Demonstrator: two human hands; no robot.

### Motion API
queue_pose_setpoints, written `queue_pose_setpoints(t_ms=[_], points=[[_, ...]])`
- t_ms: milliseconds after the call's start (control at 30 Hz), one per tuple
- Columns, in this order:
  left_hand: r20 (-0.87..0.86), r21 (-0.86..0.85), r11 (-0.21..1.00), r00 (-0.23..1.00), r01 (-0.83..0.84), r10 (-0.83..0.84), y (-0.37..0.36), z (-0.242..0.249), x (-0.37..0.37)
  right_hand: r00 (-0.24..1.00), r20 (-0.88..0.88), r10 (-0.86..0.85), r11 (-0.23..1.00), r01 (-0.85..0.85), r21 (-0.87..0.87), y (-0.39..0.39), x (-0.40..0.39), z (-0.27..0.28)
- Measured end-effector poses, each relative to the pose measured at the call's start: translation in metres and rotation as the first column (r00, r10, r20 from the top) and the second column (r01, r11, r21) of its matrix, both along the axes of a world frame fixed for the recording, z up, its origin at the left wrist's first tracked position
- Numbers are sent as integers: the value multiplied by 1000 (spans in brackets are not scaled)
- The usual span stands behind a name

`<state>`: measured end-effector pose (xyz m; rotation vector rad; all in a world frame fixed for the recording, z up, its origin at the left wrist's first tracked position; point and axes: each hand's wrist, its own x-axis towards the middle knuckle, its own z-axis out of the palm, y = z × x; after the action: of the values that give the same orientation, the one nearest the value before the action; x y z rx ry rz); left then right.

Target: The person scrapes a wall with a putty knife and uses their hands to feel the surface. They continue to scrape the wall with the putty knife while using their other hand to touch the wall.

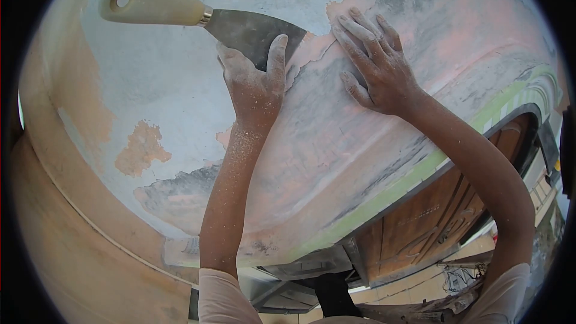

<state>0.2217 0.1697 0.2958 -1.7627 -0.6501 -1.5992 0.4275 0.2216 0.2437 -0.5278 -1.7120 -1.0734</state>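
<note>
My left hand, dusted with white powder, pinches the metal blade of a putty knife. The knife's cream handle points up and to the left. Its blade lies against a curved car body panel covered in pinkish filler and grey sanded patches. My right hand lies flat on the panel just right of the blade, fingers spread, holding nothing. Both forearms reach up from the bottom of the view.
A strip of green masking tape runs along the panel's lower edge. Below it a brown covered opening follows the arch. A tan panel sits at the lower left. Clutter lies on the ground at the lower right.
</note>
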Motion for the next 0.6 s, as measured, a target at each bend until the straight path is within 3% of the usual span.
queue_pose_setpoints(t_ms=[33,133,233,333,433,533,600], points=[[-27,96,995,999,32,-30,4,2,0,1000,-2,4,1000,-4,-2,0,-1,0],[123,-49,986,980,162,-155,-3,9,1,1000,-5,11,1000,-11,1,-1,0,2],[-71,43,999,997,-5,8,3,1,1,1000,-8,19,1000,-19,-2,-1,-1,0],[107,-52,991,987,122,-116,-1,4,3,1000,-6,17,1000,-17,1,0,0,1],[-8,53,997,998,55,-54,4,2,-1,1000,-6,13,1000,-13,0,0,-1,0],[168,-8,987,974,158,-154,-7,12,2,1000,-1,0,1000,0,3,1,0,1],[48,56,997,998,47,-50,-1,3,2,1000,1,5,1000,-5,5,1,0,0]])
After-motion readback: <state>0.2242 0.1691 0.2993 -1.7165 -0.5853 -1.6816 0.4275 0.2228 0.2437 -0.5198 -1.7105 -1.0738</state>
